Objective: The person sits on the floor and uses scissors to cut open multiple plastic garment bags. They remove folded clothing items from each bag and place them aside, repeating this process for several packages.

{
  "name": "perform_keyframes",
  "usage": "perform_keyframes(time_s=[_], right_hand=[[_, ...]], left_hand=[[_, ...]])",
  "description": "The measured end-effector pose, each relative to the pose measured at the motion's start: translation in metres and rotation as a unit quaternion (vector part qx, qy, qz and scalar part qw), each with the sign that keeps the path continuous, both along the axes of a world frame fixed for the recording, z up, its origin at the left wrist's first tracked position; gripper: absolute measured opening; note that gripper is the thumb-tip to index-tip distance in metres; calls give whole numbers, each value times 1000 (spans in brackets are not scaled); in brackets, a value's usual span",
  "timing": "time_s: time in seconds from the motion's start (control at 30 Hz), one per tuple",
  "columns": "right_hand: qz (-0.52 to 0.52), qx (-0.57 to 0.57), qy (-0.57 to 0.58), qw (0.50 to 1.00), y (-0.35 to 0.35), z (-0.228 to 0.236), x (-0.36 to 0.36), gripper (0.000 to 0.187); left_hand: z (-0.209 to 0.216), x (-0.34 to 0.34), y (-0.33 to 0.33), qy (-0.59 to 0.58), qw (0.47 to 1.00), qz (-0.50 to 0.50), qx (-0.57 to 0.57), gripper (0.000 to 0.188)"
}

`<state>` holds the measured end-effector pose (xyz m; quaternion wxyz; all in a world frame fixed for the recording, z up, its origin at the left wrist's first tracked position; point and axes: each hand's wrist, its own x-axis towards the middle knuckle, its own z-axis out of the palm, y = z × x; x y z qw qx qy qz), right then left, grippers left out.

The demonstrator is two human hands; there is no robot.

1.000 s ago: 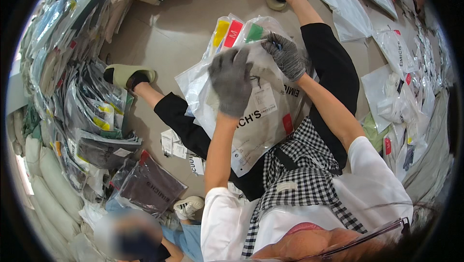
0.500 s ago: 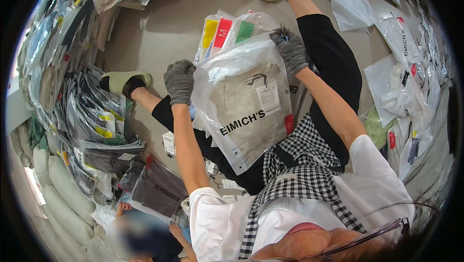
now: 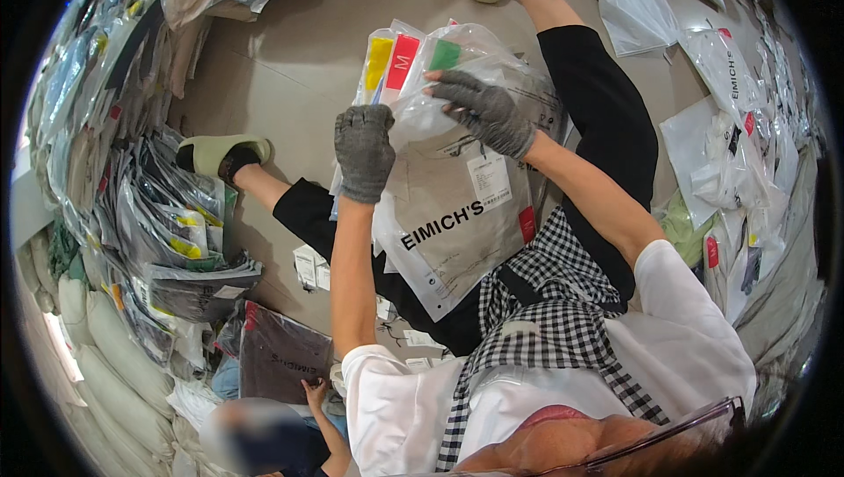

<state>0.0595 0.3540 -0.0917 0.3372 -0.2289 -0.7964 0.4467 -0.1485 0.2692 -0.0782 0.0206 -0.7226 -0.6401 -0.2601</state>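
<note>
A clear plastic garment bag [image 3: 457, 257] with a folded beige garment inside lies across my lap. Inside it show a white tag [image 3: 489, 178], a dark cord loop and a red label [image 3: 527, 225]. My left hand [image 3: 365, 153], in a grey fingertip-less knit glove, is closed on the bag's upper left edge. Over the bag's top, which is creased and folded down, my right hand [image 3: 488, 116] in a matching glove lies with fingers stretched out to the left. Beyond it stand more bagged garments with yellow, red [image 3: 403, 62] and green [image 3: 445, 56] labels.
Piles of bagged clothes [image 3: 176, 204] line the left side. More bags [image 3: 738, 160] lie to the right, and white bags [image 3: 633, 7] at the far right. At lower left, another person's hand [image 3: 314, 395] touches a bagged dark garment [image 3: 283, 354]. Small white tags [image 3: 312, 264] lie nearby.
My right hand has moved left from the bag's upper right corner, opening its fingers. The bag's top has folded down. My left hand has shifted right. The other person's dark bag has turned.
</note>
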Motion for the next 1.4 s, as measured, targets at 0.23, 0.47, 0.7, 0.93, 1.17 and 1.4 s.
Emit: perform_keyframes(time_s=[0.23, 0.47, 0.7, 0.93, 1.17, 1.4], right_hand=[[73, 145, -110, 981, -23, -3, 20, 20], [45, 245, -58, 967, -43, -20, 35, 16], [130, 147, -250, 948, -97, -3, 71, 17], [93, 159, -212, 960, -95, 8, 81, 17], [63, 133, -225, 963, -89, 10, 91, 16], [7, 9, -285, 958, -79, 9, 102, 17]], left_hand=[[56, 17, -12, 43, 970, -162, -177, 28], [19, 40, 7, 114, 954, -76, -265, 44], [1, 74, 4, 163, 964, -68, -196, 34], [-13, 107, 6, 62, 955, -207, -204, 24], [-37, 113, 21, 90, 950, -264, -143, 21], [2, 62, 12, -676, 683, -7, -276, 10]])
